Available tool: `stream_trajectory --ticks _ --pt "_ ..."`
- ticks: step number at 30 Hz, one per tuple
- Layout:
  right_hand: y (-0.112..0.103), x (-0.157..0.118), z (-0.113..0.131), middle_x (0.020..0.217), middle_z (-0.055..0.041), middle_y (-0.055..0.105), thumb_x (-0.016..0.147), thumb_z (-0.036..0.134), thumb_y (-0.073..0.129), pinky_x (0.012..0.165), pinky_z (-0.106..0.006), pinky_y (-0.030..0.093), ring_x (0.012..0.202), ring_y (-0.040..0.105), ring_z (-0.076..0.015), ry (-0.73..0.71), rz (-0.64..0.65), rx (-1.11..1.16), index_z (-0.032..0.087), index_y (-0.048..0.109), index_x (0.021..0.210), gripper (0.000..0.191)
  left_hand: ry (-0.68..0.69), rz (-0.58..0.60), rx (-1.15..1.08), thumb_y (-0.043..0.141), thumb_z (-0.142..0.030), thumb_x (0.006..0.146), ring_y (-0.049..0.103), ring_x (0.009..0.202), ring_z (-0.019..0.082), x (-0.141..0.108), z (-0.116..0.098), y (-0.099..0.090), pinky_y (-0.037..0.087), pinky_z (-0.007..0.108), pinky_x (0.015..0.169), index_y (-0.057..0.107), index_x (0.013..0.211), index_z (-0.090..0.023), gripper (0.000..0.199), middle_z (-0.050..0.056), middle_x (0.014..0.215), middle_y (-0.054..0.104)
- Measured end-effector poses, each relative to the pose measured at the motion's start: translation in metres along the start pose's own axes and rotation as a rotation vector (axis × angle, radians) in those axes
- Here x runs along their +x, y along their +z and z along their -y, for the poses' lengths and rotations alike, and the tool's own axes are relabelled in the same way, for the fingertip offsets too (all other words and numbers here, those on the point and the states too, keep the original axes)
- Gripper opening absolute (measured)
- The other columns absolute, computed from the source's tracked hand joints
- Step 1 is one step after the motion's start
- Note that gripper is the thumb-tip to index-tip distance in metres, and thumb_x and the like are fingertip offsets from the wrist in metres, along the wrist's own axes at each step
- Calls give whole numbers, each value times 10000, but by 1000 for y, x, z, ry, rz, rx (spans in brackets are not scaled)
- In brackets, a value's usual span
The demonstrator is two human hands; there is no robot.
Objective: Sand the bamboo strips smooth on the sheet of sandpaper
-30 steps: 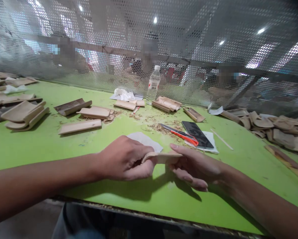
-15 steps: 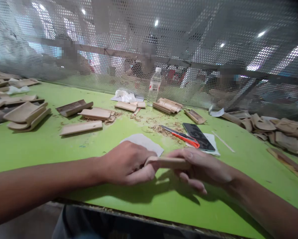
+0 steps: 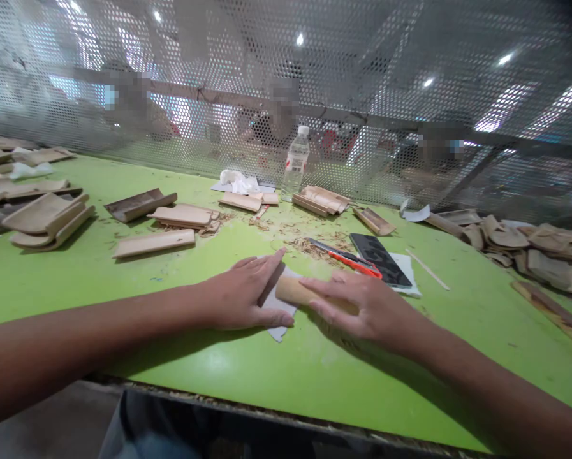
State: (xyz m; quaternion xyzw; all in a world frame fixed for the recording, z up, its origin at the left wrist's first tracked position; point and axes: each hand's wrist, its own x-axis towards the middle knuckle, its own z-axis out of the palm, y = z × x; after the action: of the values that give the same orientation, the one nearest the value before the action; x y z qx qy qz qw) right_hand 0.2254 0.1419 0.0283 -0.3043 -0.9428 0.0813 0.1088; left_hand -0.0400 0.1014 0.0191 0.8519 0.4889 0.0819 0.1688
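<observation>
My left hand (image 3: pixel 240 294) lies flat with its fingers stretched out, pressing on a pale grey sheet of paper (image 3: pixel 277 331) on the table. The hand covers much of the sheet. In my right hand (image 3: pixel 372 309) is a smooth, curved bamboo piece (image 3: pixel 291 291), gripped from above. Its left end rests on the sheet, between my left thumb and fingers. Just beyond my right hand is an orange utility knife (image 3: pixel 355 260) with its blade out. A dark phone (image 3: pixel 380 258) lies beside the knife, partly on white paper.
Bamboo pieces (image 3: pixel 154 243) and shavings (image 3: pixel 309 250) are scattered across the green table (image 3: pixel 209 373). Piles of bamboo stand at left (image 3: pixel 49 220) and right (image 3: pixel 548 255). A water bottle (image 3: pixel 295 167) stands by the perforated metal screen (image 3: pixel 228 64); people are visible behind it.
My left hand has let go of the bamboo piece and spread flat on the paper sheet. My right hand has kept the piece and brought it down onto the sheet.
</observation>
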Motion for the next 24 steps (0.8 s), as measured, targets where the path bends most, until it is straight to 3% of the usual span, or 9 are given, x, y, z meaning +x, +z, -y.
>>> stream_trajectory --ticks 3,7,17,19,24 --pt "-5 0 0 869 -105 644 1027 438 472 607 -302 374 683 542 -196 6 -42 -100 228 701 1368 462 -1 6 -6 561 -766 907 343 1476 390 0 0 -1 282 483 1173 42 1637 -50 1146 266 1628 311" --pt "-8 -1 3 781 -48 553 1032 384 458 586 -278 342 621 480 -161 -116 3 -99 264 693 1373 430 0 25 -9 556 -758 912 346 1473 394 0 0 -1 286 481 1172 71 1634 -39 1128 268 1616 334" --pt "-16 -2 -6 835 -99 649 1039 408 436 660 -311 427 711 567 -202 -73 63 11 211 681 1393 473 -37 53 10 550 -731 928 313 1496 378 -1 -4 -4 265 461 1190 79 1634 -37 1097 261 1643 281" --pt "-16 -2 -6 850 -111 646 1041 420 429 648 -313 417 717 561 -209 -60 19 -27 198 683 1392 487 -46 52 10 561 -726 924 303 1501 379 -1 -4 -4 260 466 1193 70 1635 -38 1104 264 1648 267" --pt "-15 -2 -3 796 -70 600 1045 398 443 592 -284 355 640 508 -173 -132 67 -16 252 661 1417 456 -32 53 4 544 -731 929 294 1504 397 -1 -5 -5 277 491 1183 80 1636 -61 1080 265 1648 266"
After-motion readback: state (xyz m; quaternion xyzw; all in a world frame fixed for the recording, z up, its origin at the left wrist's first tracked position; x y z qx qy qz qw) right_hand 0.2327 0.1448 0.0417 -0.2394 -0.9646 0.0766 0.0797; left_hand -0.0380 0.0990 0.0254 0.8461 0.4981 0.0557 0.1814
